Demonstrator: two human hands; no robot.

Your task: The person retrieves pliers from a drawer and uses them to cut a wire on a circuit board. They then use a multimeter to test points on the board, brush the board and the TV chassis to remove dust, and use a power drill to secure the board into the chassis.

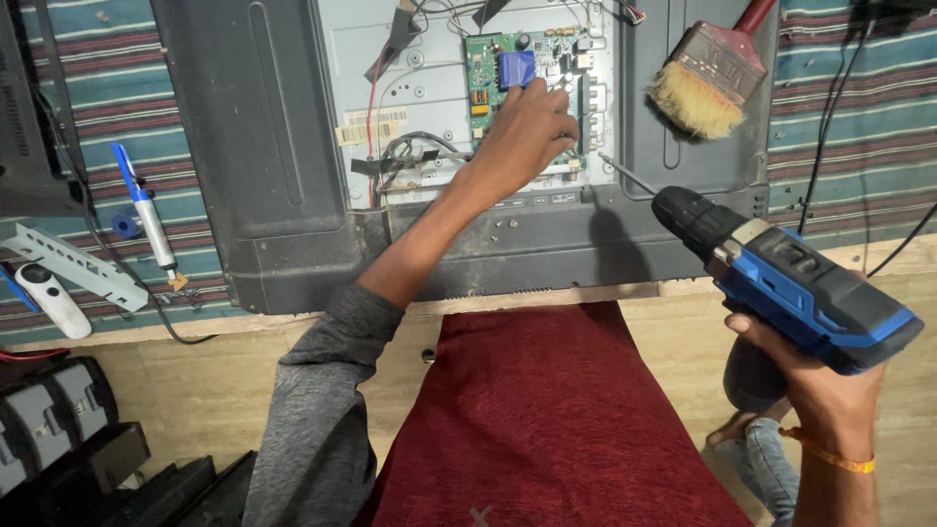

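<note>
A flat television (283, 185) lies face down with its back cover partly off, baring a metal plate and a green circuit board (498, 68) with a blue part. My left hand (532, 127) rests on that board, fingers curled over its lower right area; whether it pinches anything is hidden. My right hand (830, 390) grips a blue and black cordless drill (791, 278), whose long bit (630, 176) points up-left toward the board's lower right corner, a short way off it. A few loose screws (503, 226) lie on the black frame below the board.
A paintbrush (708, 83) with a red handle lies on the cover at top right. On the striped cloth (107, 107) at left are a soldering iron (146, 215), a grey metal bracket (73, 263) and a white remote (54, 298). Black cables (830, 107) run at right. A red cloth (547, 420) covers my lap.
</note>
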